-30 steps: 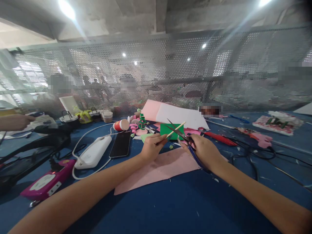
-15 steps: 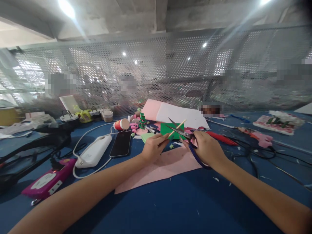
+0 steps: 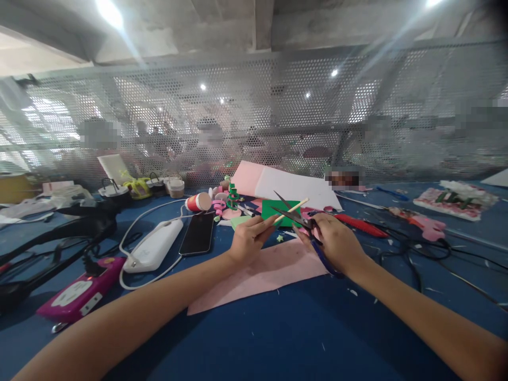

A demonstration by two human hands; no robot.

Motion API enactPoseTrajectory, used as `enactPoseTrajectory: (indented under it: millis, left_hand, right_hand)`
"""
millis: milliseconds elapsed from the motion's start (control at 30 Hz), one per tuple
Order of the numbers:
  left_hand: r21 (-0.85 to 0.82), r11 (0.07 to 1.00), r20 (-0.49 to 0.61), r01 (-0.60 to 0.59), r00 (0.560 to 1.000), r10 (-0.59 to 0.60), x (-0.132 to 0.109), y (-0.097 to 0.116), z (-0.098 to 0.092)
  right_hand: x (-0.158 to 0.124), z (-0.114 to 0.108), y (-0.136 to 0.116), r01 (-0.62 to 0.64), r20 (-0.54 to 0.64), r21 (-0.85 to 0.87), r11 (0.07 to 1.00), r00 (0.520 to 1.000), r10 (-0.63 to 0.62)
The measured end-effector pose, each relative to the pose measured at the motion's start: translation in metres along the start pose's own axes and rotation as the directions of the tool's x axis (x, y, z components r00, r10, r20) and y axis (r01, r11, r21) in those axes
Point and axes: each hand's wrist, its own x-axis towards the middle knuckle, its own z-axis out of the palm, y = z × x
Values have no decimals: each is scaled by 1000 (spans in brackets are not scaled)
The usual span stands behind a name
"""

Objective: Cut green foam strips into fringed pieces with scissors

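Note:
Between the fingers of my left hand (image 3: 251, 238) is a thin pale wooden stick (image 3: 298, 205), its free end slanting up to the right. My right hand (image 3: 337, 241) is closed around the dark blue handles of a pair of scissors (image 3: 291, 214). The scissor blades are spread and cross the stick; whether they touch it I cannot tell. Behind the blades lies a green paper rectangle (image 3: 270, 209). A long strip of pink paper (image 3: 246, 286) lies on the table under both hands.
Left of my hands are a phone (image 3: 197, 233), a white power bank (image 3: 153, 248) with a cable, and a magenta power strip (image 3: 81, 293). Curled paper pieces (image 3: 233, 197) and a folded pink-and-white sheet (image 3: 291, 185) lie behind. A red glue gun-like tool (image 3: 361, 225) and black cables are on the right.
The stick has shifted slightly to the right between the scissor blades. Both hands stay in nearly the same place, and each keeps its hold.

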Motion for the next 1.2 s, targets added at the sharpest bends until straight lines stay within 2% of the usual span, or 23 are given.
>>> enactPoseTrajectory:
  millis: [167, 333, 533, 700, 967, 1100, 1200]
  left_hand:
    - [-17, 995, -30, -94, 995, 93, -1, 2, -2]
    - [73, 992, -20, -107, 994, 108, -2, 2, -2]
    - [116, 993, 45, -2, 999, -3, -3, 3, 0]
    - [78, 995, 97, 55, 993, -63, -2, 2, 1]
    - [110, 985, 178, 132, 973, -150, -1, 4, 2]
    - [208, 960, 271, 189, 931, -243, 0, 9, 1]
    - [210, 954, 319, 216, 907, -276, 0, 9, 1]
  right_hand:
    - [-1, -1, -1, 29, 18, -10, 1000, 999, -29]
    - [-1, 2, 0, 18, 7, 1, 1000, 1000, -18]
    - [1, -1, -4, -64, 93, -44, 997, 993, 67]
    - [2, -3, -3, -77, 179, -107, 991, 979, 95]
    - [3, 2, 3, 2, 195, -122, 993, 981, 22]
    - [3, 2, 3, 51, 191, -129, 990, 981, -26]
    - [3, 2, 4, 77, 182, -115, 990, 982, -55]
